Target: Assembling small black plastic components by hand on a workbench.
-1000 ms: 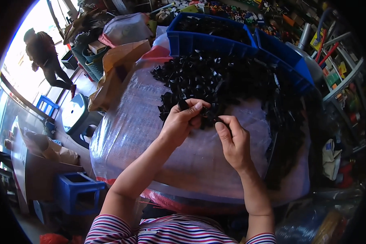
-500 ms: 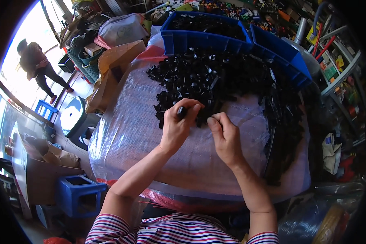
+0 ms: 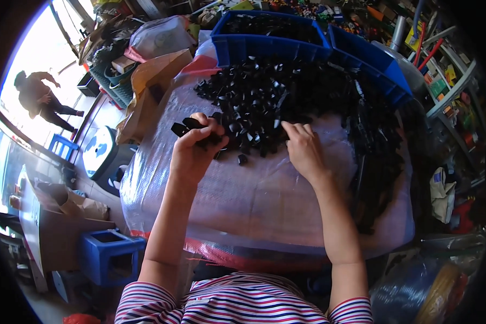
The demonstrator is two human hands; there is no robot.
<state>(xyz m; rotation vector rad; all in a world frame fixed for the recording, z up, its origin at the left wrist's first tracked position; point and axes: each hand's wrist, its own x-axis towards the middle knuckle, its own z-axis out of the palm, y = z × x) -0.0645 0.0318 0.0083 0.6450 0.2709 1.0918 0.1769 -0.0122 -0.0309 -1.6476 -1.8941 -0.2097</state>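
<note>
A heap of small, glossy black plastic pieces [image 3: 254, 102] spreads over a surface covered with a pale woven plastic sheet [image 3: 243, 205]. At the heap's left edge, my left hand [image 3: 191, 154] is closed around several black plastic pieces [image 3: 180, 129], which stick out past the fingers on the left. My right hand [image 3: 305, 148] is at the heap's near right edge, palm down, its fingers bent and pressed together at the tips. Whether a piece sits between those fingertips is too small to make out. One loose black piece [image 3: 242, 159] lies just in front of the heap.
Behind the heap stand a blue bin [image 3: 270, 47] holding dark parts and a second blue bin [image 3: 367, 65]. Long black parts [image 3: 370, 178] lie along the right side. A blue stool [image 3: 110, 256] is at the lower left, and another person [image 3: 40, 100] is beyond, at the far left.
My left hand has moved left, away from the heap's middle, with black pieces in it. My right hand has turned palm down and reached farther to the heap's edge. The other person has shifted posture.
</note>
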